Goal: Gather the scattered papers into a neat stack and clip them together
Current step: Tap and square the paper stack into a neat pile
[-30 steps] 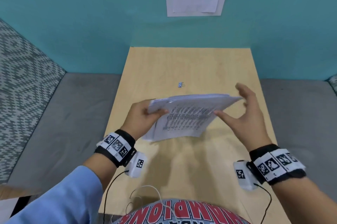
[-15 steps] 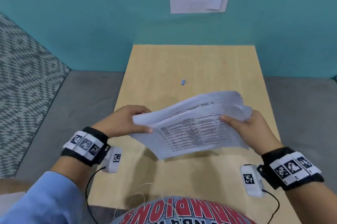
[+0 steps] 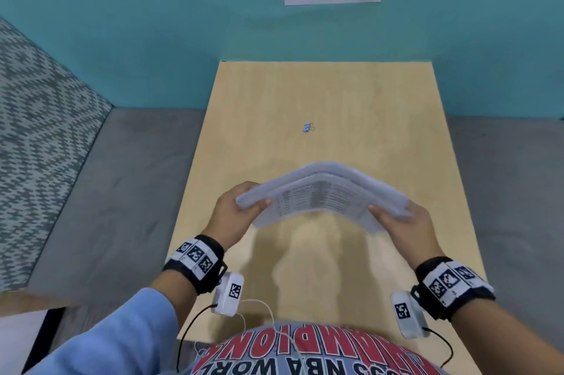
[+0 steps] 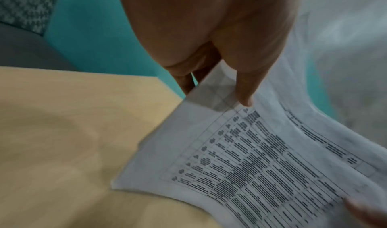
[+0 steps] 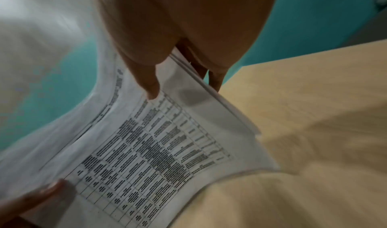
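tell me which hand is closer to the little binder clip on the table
Left. The left hand grips the papers nearer below the binder clip; the right hand sits farther off, lower right.

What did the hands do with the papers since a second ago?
The right hand, open beside the papers a second ago, has taken hold of their right edge. The stack now bows upward in the middle, held above the table. The left hand kept gripping the left edge. The small clip stayed where it was on the table, untouched.
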`<state>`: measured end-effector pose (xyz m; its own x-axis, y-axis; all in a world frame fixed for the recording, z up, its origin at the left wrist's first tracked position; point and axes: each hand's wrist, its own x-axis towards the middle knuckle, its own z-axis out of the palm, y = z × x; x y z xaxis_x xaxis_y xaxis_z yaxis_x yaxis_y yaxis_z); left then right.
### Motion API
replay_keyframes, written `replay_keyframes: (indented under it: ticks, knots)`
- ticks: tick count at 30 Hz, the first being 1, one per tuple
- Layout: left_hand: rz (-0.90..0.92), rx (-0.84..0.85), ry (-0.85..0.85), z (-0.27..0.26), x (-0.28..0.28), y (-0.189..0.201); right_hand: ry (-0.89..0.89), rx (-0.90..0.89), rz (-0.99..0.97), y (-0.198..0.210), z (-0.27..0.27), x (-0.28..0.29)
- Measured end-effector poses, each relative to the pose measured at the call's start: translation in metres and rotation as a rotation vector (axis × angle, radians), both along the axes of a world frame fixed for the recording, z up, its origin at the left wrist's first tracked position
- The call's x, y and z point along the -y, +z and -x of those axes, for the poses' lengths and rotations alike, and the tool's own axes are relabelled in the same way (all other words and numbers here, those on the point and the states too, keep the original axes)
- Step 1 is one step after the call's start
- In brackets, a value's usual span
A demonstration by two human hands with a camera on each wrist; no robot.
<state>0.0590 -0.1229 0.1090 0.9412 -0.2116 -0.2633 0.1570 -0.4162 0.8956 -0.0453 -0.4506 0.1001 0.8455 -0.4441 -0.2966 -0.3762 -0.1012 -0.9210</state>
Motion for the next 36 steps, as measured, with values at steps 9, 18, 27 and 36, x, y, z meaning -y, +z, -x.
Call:
replay_keyframes:
  ticks: [9,18,27,36]
  knots:
    - [0.031,0.043,0.072,-0.011,-0.001,-0.004,0.004,0.022,0.015,-0.005,-0.005,0.007]
    - [-0.015,0.022,0.077,-0.014,-0.011,-0.016,0.032,-0.020,0.107,-0.014,-0.008,0.009]
    - [-0.260,0.245,-0.075,-0.014,-0.005,-0.003,0.124,-0.059,0.074,-0.022,-0.011,0.007]
    - [-0.749,0.731,-0.943,0.049,0.159,0.009,0.134,-0.076,0.029,-0.020,-0.014,0.007]
